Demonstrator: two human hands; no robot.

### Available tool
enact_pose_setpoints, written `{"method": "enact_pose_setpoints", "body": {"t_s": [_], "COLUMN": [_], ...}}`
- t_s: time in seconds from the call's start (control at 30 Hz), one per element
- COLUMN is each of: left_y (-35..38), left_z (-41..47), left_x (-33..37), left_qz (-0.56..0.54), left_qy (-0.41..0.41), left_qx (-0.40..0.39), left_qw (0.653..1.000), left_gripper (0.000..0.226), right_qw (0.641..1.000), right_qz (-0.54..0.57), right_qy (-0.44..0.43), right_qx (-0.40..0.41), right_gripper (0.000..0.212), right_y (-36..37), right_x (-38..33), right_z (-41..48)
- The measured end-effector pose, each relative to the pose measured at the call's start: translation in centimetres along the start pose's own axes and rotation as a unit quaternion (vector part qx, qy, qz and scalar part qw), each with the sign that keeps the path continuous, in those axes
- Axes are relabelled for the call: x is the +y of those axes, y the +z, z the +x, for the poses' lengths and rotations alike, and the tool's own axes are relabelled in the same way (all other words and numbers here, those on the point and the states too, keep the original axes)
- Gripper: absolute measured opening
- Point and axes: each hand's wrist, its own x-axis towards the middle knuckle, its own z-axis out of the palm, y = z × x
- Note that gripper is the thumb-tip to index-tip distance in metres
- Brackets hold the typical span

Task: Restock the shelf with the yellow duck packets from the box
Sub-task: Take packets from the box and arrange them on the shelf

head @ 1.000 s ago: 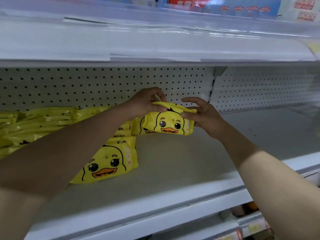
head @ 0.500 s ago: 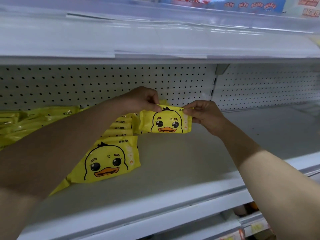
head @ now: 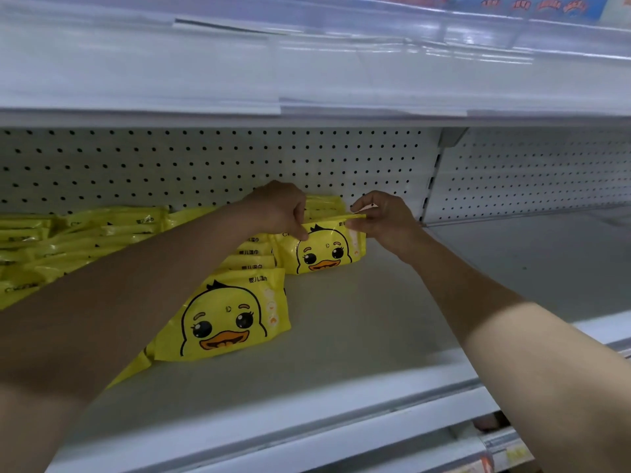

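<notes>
In the head view, a packet [head: 324,249] with a duck face is being held upright at the back of the shelf [head: 341,336], and its lower edge seems to be touching the shelf surface. Its top edge is being pinched at the left corner by the left hand [head: 278,209], with the fingers curled and thumb and forefinger closed on the yellow film. The right corner of the same edge is being pinched by the right hand [head: 382,216], whose fingers are likewise curled around the seam. The duck face is being turned toward the camera. Just behind the packet, back packs [head: 324,204] in the same yellow are being kept against the pegboard [head: 205,165]; how many cannot be told. Just to the left, a row [head: 254,257] of packets is being kept standing one behind another, close beside the held one. The row is being headed by a front packet [head: 232,319], which is leaning backward near the middle of the shelf. Farther left, a pile [head: 68,240] of packets lying flat is being partly hidden by the left forearm [head: 119,302]. The right half of the shelf is being crossed by the right forearm [head: 512,319]. Overhead, the scene is being bounded by an upper shelf [head: 307,80], with blurred coloured packaging [head: 532,6] above it. At the lower right, price tags [head: 505,452] on a lower rail are being caught, too blurred to read.
</notes>
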Motion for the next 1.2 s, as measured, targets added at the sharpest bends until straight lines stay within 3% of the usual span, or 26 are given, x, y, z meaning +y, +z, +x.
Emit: {"method": "enact_pose_setpoints", "body": {"t_s": [0.23, 0.4, 0.6, 0.87, 1.07, 1.2], "left_y": [0.5, 0.7, -0.8, -2.9, -1.2, 0.9], "left_z": [0.0, -0.7, -4.4, -14.2, -24.3, -32.7], "left_x": [0.8, 1.7, 2.8, 4.7, 6.7, 6.3], "left_qz": [0.141, 0.184, 0.096, 0.020, 0.011, 0.010], "left_qy": [-0.033, -0.066, -0.108, -0.237, -0.354, -0.414], "left_qx": [0.003, 0.021, 0.086, 0.179, 0.174, 0.161], "left_qw": [0.989, 0.981, 0.986, 0.955, 0.919, 0.896], "left_gripper": [0.042, 0.048, 0.065, 0.078, 0.080, 0.074], "right_qw": [1.000, 0.994, 0.991, 0.975, 0.947, 0.928], "right_qz": [-0.024, -0.110, -0.125, -0.172, -0.220, -0.223], "right_qy": [0.017, -0.001, -0.035, -0.104, -0.134, -0.173], "right_qx": [-0.004, 0.007, 0.011, -0.090, -0.191, -0.241], "right_gripper": [0.017, 0.034, 0.052, 0.061, 0.072, 0.068], "right_y": [0.9, 0.6, -0.8, 0.5, 4.5, 8.9], "right_x": [0.7, 0.5, -1.8, -6.5, -9.4, -10.4], "right_z": [-0.7, -1.0, -2.2, -7.3, -13.6, -19.3]}}
